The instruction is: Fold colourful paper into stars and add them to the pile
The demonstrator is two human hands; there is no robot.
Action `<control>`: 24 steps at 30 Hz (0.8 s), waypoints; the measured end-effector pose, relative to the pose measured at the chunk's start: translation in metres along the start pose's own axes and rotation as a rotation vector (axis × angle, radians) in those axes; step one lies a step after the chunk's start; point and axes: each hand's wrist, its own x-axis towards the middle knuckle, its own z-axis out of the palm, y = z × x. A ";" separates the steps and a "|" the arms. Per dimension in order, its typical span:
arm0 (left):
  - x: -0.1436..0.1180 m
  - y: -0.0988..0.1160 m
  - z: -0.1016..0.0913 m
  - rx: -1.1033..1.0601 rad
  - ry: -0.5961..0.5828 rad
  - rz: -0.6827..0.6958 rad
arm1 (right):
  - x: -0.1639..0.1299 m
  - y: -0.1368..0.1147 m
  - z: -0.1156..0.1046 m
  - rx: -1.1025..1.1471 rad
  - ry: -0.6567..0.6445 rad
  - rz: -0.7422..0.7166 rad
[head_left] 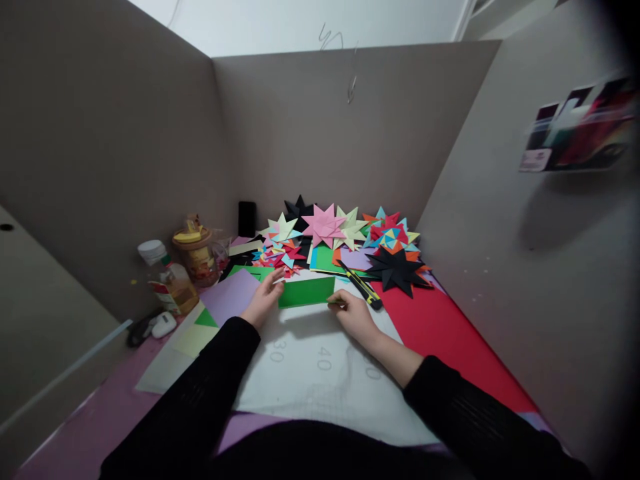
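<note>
A green sheet of paper [307, 291], folded into a long rectangle, lies on a white cutting mat [310, 373] printed with numbers. My left hand [263, 300] pinches its left end. My right hand [353, 313] grips its right lower corner. Both arms wear black sleeves. A yellow and black utility knife [361, 285] lies just beyond my right hand.
Several folded paper stars [324, 225] in pink, black, yellow and mixed colours are heaped at the back with loose coloured sheets. A black star [397, 269] rests on a red sheet [450, 333]. A bottle [170, 280] and a jar [196, 257] stand left. Grey partition walls enclose the desk.
</note>
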 end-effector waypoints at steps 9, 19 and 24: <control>0.000 -0.005 0.008 0.069 0.040 -0.127 | 0.000 -0.006 -0.006 -0.278 -0.007 -0.234; -0.001 -0.009 0.013 0.162 0.255 -0.095 | -0.011 -0.025 -0.002 -0.558 -0.195 -0.493; -0.002 -0.012 0.017 0.141 0.195 -0.145 | -0.009 -0.025 0.006 -0.578 -0.321 -0.539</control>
